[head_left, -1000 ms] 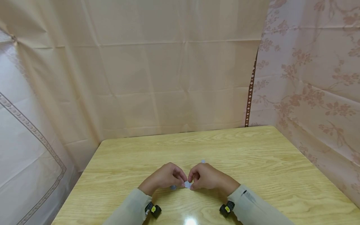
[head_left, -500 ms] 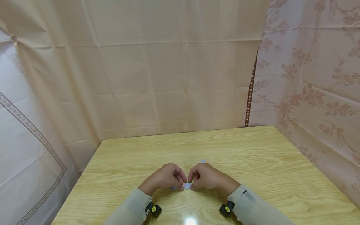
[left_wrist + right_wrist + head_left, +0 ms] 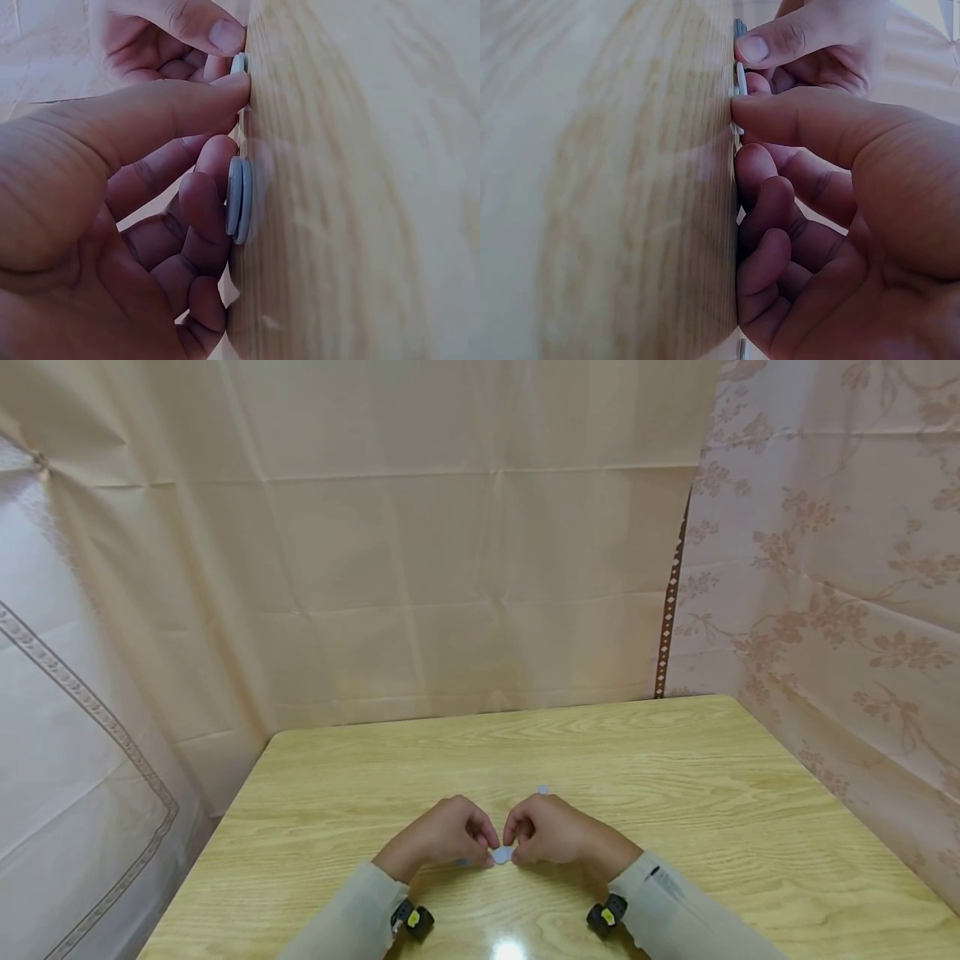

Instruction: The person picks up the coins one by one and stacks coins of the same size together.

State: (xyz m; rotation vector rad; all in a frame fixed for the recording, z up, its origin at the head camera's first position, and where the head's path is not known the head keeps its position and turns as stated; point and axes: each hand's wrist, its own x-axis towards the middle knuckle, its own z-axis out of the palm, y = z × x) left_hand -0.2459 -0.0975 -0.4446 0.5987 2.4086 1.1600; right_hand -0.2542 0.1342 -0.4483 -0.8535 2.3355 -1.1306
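Close over the wooden table, both hands meet at small pale discs (image 3: 502, 856). My left hand (image 3: 448, 835) pinches at their left side with thumb and fingertips. From the right, my right hand (image 3: 557, 833) does the same, its thumb pressed on a light disc (image 3: 741, 77) in the right wrist view. Two flat grey-blue discs (image 3: 238, 199) lie stacked by the curled fingers of the left hand in the left wrist view; only a sliver of that stack (image 3: 462, 862) shows in the head view. Fingers hide part of the middle discs.
Another pale disc (image 3: 543, 789) lies on the table (image 3: 637, 760) behind the right hand. A beige curtain (image 3: 450, 568) hangs behind the far edge, with flowered cloth (image 3: 847, 593) on the right. Dark cameras are strapped at both wrists.
The left thumb has shifted slightly towards the person, covering more of the stack beside it. The discs between the hands have turned or slid a little. The right hand has hardly moved.
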